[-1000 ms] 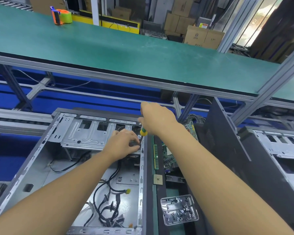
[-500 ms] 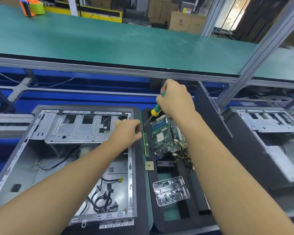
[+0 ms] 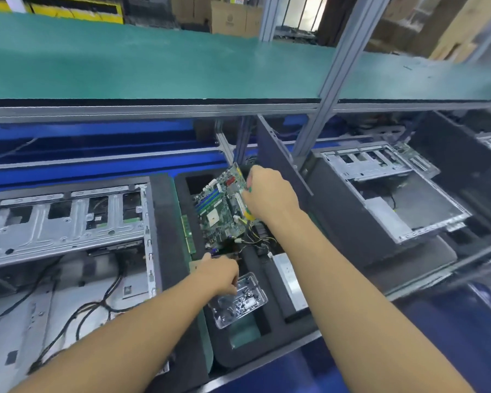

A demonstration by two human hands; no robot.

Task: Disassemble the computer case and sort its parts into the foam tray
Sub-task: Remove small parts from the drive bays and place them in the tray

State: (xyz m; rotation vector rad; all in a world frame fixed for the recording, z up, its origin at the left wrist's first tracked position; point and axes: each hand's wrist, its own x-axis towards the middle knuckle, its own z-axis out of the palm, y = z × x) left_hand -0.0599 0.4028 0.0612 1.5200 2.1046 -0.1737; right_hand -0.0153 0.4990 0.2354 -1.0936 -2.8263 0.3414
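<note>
Nearest, the left hand (image 3: 219, 275) hung over the near-left rim of the clear screw box (image 3: 247, 304), fingers bunched and pointing down; whether a screw was pinched in them could not be told, too small and hidden. The box sat in a near pocket of the foam tray (image 3: 165, 219), with a silver boxed unit (image 3: 288, 275) in the slot just right of it. To the left, the computer case (image 3: 54, 222) lay open on its side, loose black cables (image 3: 77, 316) on its floor and the drive cage in place, so the strip-down looked partly done. Further in, a memory stick (image 3: 188, 232) stood in a narrow slot and the motherboard (image 3: 219, 211) lay in the big pocket, far end seemingly tilted up. The right hand (image 3: 270, 194) was curled round a green-yellow screwdriver (image 3: 249, 215) at the board's right edge; contact with the board unclear. Likely step: drop the screw. To do it well, release low, inside the box walls, so it cannot bounce into the foam, and keep the driver tip off the board. Beyond, a second case (image 3: 394, 194), then the green shelf (image 3: 153, 66).
</note>
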